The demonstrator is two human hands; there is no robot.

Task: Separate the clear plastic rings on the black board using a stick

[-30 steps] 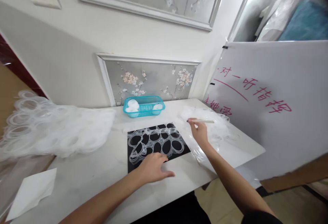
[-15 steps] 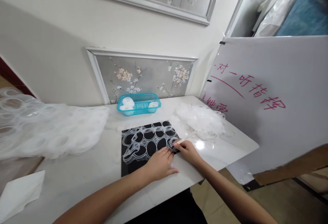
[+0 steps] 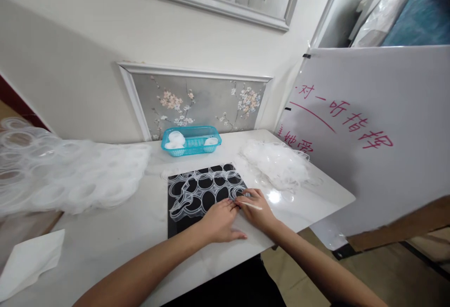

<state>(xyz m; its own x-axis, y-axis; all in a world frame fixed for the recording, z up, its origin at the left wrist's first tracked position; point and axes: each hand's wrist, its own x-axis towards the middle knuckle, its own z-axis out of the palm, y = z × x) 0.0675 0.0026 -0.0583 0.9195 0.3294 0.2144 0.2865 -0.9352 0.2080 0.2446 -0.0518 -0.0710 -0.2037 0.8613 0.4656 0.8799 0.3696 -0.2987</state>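
Note:
A clear plastic sheet of joined rings [image 3: 200,190] lies on a black mat [image 3: 183,225] in the middle of the white table [image 3: 116,246]. My left hand [image 3: 220,222] rests flat on the mat's near right part, fingertips at the sheet's edge. My right hand [image 3: 256,211] is beside it, touching the sheet's right corner, and grips a thin white stick-like tool [image 3: 251,205]. The fingertips of both hands meet at the sheet.
A turquoise basket [image 3: 191,140] with white round pieces stands at the back. A heap of clear plastic scraps [image 3: 277,164] lies at the right, a big pile of ring sheets [image 3: 63,180] at the left, white paper [image 3: 30,260] at the near left. A whiteboard [image 3: 369,124] stands right.
My right hand came back from the scrap heap at the right to the sheet's near right corner with the white tool. My left hand stayed on the mat.

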